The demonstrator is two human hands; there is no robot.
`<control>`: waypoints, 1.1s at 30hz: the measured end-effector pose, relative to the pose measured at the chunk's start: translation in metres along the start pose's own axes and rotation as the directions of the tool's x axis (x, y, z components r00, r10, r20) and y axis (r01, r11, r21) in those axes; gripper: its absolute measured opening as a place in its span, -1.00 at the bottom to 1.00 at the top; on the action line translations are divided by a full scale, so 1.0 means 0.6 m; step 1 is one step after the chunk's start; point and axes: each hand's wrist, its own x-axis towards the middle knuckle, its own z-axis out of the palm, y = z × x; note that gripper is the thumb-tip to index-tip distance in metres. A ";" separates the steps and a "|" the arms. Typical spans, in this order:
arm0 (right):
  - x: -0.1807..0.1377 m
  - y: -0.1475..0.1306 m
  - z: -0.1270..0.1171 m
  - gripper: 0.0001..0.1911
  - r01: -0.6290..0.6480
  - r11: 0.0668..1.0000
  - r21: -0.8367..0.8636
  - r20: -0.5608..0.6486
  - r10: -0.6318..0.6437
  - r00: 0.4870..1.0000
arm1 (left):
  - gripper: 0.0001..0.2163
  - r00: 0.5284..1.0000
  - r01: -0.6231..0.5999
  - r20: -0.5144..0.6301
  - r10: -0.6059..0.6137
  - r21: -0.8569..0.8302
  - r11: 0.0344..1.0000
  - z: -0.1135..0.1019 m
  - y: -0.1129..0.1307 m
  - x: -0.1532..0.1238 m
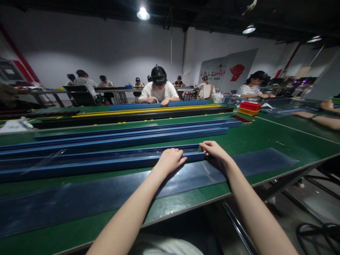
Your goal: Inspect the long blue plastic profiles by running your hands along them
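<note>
The left hand (171, 161) curls over the near wall of the blue channel (106, 165), behind the bench's (278, 136) near edge; the right hand's (214, 149) fingers bunch narrowly at its end, grip unclear. Steady left-hand pressure should prevent sliding.

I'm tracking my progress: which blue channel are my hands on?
The blue channel nearest you, just beyond the flat sheet. Your left hand and right hand are near its right end; the other blue channels lie farther away.
</note>
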 end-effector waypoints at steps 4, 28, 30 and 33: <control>-0.005 -0.005 0.005 -0.55 0.081 0.992 -0.098 0.069 -0.074 0.995 | -0.73 1.000 0.012 0.020 -0.013 0.040 0.999 -0.013 -0.009 -0.003; -0.044 -0.101 0.077 -0.77 0.518 0.463 -0.719 0.397 -0.339 0.853 | -0.72 0.991 0.055 0.122 -0.062 0.062 0.997 -0.042 -0.094 -0.039; -0.040 -0.108 0.082 -0.80 0.523 0.411 -0.747 0.427 -0.306 0.851 | -0.71 0.991 0.069 0.110 -0.078 0.083 0.994 -0.041 -0.091 -0.039; -0.029 -0.115 0.085 -0.81 0.503 0.353 -0.789 0.430 -0.267 0.862 | -0.70 0.990 0.102 0.087 -0.112 0.110 0.989 -0.036 -0.090 -0.038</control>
